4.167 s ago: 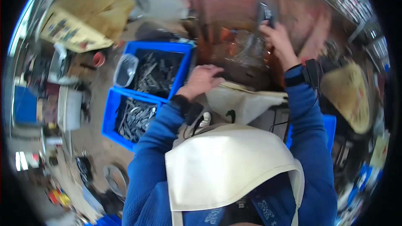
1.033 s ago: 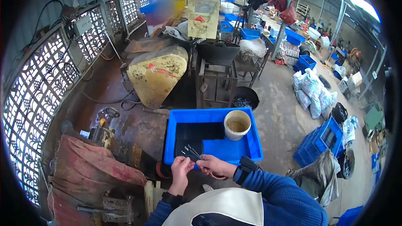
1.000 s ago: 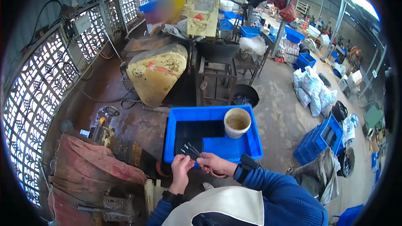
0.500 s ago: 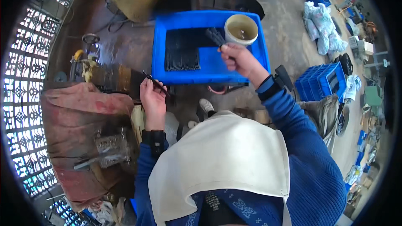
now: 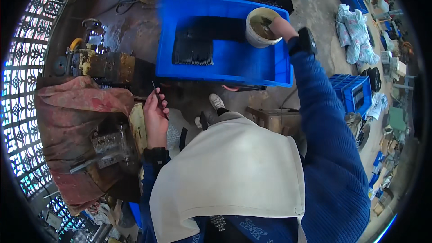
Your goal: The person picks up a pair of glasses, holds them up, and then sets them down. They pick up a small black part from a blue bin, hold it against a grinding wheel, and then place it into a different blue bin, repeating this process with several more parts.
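My left hand [image 5: 155,119] pinches a dark strip [image 5: 155,88]. My right hand [image 5: 283,29] has fingers inside a bucket [image 5: 258,41]; their grip I can't tell.

Right hand [image 5: 282,28] at pale bucket [image 5: 257,40], thin dark strip [image 5: 156,92] in left hand [image 5: 155,119]

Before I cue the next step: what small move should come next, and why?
Probably lift the right hand up out of the bucket, since it reaches down inside and whatever it may hold there can't be made out. The left hand could wait, as it holds a slim dark piece outside the blue tray, away from the bucket.
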`<state>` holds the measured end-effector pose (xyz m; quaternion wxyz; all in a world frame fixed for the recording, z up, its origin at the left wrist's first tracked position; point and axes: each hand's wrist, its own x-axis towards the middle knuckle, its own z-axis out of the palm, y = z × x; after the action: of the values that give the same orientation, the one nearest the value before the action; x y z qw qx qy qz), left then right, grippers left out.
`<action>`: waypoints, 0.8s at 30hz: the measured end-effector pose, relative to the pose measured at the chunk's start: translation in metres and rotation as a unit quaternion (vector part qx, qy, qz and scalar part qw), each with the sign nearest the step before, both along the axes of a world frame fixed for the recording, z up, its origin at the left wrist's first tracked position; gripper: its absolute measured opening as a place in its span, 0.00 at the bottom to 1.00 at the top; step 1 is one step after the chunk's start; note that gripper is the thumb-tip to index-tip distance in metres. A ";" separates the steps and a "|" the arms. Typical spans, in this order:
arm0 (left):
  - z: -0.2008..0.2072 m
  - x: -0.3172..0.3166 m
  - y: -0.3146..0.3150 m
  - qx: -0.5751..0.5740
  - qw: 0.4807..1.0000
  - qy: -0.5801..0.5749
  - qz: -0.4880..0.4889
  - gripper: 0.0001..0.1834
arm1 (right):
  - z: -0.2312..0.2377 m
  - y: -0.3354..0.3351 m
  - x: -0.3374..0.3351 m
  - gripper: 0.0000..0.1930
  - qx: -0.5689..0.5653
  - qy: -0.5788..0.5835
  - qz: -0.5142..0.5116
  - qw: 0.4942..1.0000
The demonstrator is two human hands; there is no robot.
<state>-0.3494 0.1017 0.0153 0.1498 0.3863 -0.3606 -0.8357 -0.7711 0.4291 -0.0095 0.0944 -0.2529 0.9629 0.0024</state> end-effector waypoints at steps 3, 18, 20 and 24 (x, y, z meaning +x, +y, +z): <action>-0.003 0.013 0.003 0.005 0.999 -0.035 0.007 0.13 | -0.032 0.009 -0.037 0.11 0.083 -0.014 0.175 0.981; -0.014 0.034 -0.005 -0.014 0.997 -0.051 0.054 0.13 | -0.007 -0.007 0.052 0.12 -0.265 -0.049 -0.172 0.948; -0.015 0.034 -0.004 -0.020 0.998 -0.042 0.039 0.13 | -0.024 -0.025 0.086 0.14 -0.333 -0.222 -0.282 0.872; -0.014 0.035 -0.007 -0.031 0.999 -0.027 0.013 0.13 | -0.116 -0.081 0.092 0.13 -0.275 -0.377 -0.219 0.857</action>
<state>-0.3143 0.0952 0.0018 0.1625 0.4081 -0.3856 -0.8114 -0.6791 0.3486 -0.1252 0.3750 -0.0323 0.8453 -0.3792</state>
